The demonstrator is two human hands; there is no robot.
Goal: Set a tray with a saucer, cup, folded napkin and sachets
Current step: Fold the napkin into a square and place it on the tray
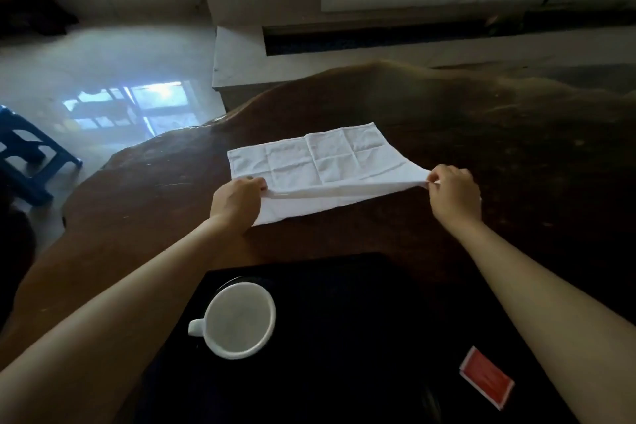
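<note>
A white cloth napkin lies spread on the dark wooden table, its near part doubled over into a fold. My left hand pinches the fold's left end and my right hand pinches its right end, lifted slightly off the wood. Nearer to me sits a black tray. On its left side stands a white cup, handle to the left, on a dark saucer that barely shows behind it. A red sachet lies at the tray's right, beside my right forearm.
The table has an irregular curved edge, falling away to a pale glossy floor at the left. A blue plastic stool stands on that floor. A white cabinet base sits beyond the table's far edge.
</note>
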